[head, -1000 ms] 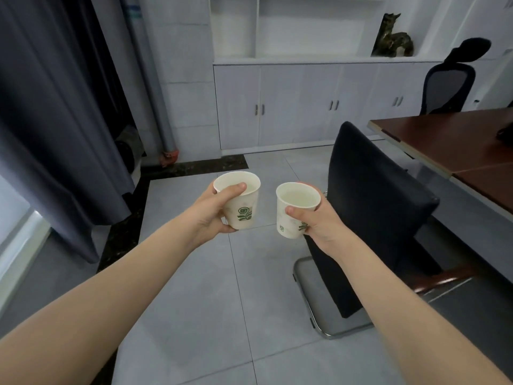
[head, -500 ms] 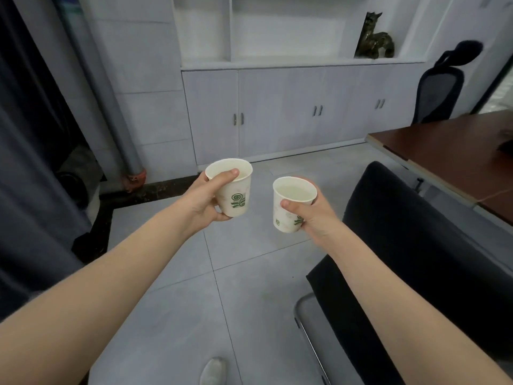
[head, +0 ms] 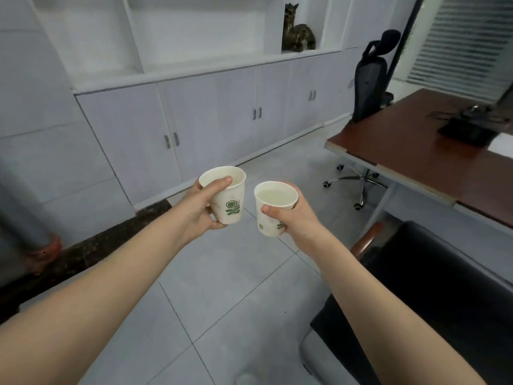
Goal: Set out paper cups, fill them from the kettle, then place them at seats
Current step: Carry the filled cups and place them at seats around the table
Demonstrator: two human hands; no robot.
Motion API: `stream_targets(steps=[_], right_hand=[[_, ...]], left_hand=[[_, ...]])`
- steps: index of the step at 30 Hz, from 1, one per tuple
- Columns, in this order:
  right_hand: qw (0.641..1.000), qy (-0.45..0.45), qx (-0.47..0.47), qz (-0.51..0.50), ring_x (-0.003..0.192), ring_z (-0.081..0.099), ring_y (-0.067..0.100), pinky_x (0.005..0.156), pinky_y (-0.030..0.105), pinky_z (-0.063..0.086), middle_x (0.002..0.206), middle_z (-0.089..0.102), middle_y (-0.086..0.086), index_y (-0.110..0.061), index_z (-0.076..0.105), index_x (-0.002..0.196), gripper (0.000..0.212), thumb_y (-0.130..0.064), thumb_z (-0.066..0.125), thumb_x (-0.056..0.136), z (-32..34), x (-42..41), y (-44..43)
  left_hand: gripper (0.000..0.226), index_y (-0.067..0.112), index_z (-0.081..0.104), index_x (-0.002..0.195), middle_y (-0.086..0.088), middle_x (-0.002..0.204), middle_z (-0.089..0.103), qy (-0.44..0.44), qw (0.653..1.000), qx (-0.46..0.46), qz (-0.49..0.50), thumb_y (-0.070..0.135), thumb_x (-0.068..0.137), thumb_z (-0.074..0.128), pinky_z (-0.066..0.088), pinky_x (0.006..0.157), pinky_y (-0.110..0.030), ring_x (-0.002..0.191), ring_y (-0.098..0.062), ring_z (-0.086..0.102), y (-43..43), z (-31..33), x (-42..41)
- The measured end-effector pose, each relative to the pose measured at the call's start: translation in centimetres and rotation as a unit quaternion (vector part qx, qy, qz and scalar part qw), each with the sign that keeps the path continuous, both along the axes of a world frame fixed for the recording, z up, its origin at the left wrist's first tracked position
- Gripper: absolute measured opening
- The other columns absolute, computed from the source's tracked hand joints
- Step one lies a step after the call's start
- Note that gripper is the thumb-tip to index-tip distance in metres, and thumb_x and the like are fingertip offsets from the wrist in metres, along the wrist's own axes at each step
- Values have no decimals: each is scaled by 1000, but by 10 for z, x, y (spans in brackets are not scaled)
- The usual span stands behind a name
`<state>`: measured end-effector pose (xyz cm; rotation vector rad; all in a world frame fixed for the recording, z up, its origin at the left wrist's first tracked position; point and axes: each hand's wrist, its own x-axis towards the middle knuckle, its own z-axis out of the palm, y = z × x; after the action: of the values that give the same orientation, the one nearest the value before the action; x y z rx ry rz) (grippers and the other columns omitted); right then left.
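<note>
Head view: you hold two white paper cups with green printed logos, one per hand. Both are upright in the air over the grey tiled floor (head: 236, 287), near each other but not touching.

- Left paper cup (head: 230, 208): your left hand (head: 198, 211) wraps its fingers round the wall, with the thumb hooked over the near rim. The fill level is partly hidden.
- Right paper cup (head: 273, 202): your right hand (head: 298, 220) curls its fingers round the side, with the thumb across the front. Pale liquid sits close to the brim.

Status, as I judge it:
- **Done:** set-out and fill look complete for these two cups.
- **Left:** placement has not started, as neither cup is on a surface.
- **Target:** the reddish-brown wooden desk (head: 416, 162) is off to your right, well apart from both cups.
- **Seats:** a black padded chair (head: 444, 295) is just beside your right forearm. A black mesh office chair (head: 370, 87) is at the desk's far end.
- **Unknown:** the kettle is not in view, so I can't tell whether more cups remain.

Keep the right cup level, because it has little margin at the rim.
</note>
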<state>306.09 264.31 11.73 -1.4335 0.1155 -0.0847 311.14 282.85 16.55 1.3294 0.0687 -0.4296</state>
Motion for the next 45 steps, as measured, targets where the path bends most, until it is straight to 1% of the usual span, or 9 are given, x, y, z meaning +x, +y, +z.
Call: stream_targets(steps=[8, 14, 21, 27, 29, 32, 37, 42, 45], right_hand=[[999, -17, 6, -32, 98, 61, 13, 76, 27, 50, 107, 64, 1, -10, 48, 130, 93, -31, 85, 47, -14, 155, -34], [996, -25, -1, -89, 98, 61, 13, 82, 29, 48, 105, 65, 0, -13, 52, 123, 85, -32, 85, 47, -4, 254, -99], [983, -22, -2, -180, 98, 61, 11, 85, 31, 50, 104, 65, -5, -26, 53, 114, 76, -34, 83, 44, 4, 310, -181], [960, -15, -25, -280, 95, 61, 5, 81, 20, 49, 105, 64, -5, -21, 50, 119, 76, -21, 84, 51, -3, 321, -258], [946, -2, -42, -322, 95, 60, 3, 81, 19, 49, 105, 63, -7, -24, 48, 116, 71, -20, 82, 53, -12, 322, -292], [921, 6, -36, -387, 101, 60, 9, 87, 26, 49, 109, 63, -4, -28, 50, 116, 82, -34, 86, 43, -20, 323, -341], [874, 27, -47, -484, 101, 61, 14, 81, 24, 48, 112, 63, 3, -13, 48, 129, 97, -39, 84, 43, -21, 320, -421], [823, 26, -48, -566, 81, 63, -5, 69, 14, 49, 96, 65, -9, -26, 55, 107, 58, -20, 79, 54, -14, 303, -484], [792, 31, -51, -607, 85, 62, 0, 73, 20, 49, 98, 64, -10, -29, 54, 106, 55, -23, 77, 57, -11, 288, -522]], left_hand=[[19, 32, 54, 100, 5, 100, 60, -25, 998, 15, -61, 26, 85, 65, 45, 92, -59, 95, -20, 58, -50, -4, 172], [15, 30, 54, 97, 5, 97, 60, -33, 993, 27, -109, 22, 88, 63, 43, 94, -60, 93, -17, 58, -113, 8, 285], [19, 29, 53, 103, 5, 101, 60, -22, 982, 20, -185, 22, 88, 63, 45, 91, -57, 98, -19, 57, -206, 8, 373], [19, 29, 53, 98, 4, 97, 58, -12, 964, 21, -265, 21, 86, 66, 48, 80, -50, 91, -18, 57, -304, -4, 420], [26, 29, 52, 100, 3, 97, 59, -6, 952, 17, -307, 22, 82, 70, 48, 75, -47, 90, -19, 58, -346, -12, 437], [13, 27, 50, 96, 3, 95, 58, -1, 938, 16, -346, 20, 90, 59, 46, 78, -48, 87, -18, 57, -411, -22, 459], [16, 28, 53, 99, 0, 99, 60, 8, 900, 2, -435, 20, 87, 60, 49, 72, -48, 93, -21, 58, -527, -20, 494], [19, 32, 54, 101, 1, 106, 61, 11, 862, 1, -507, 23, 86, 62, 48, 71, -48, 101, -24, 57, -631, -15, 502], [20, 32, 53, 103, -1, 109, 60, 17, 837, 2, -546, 22, 88, 61, 47, 77, -50, 106, -26, 56, -692, -20, 491]])
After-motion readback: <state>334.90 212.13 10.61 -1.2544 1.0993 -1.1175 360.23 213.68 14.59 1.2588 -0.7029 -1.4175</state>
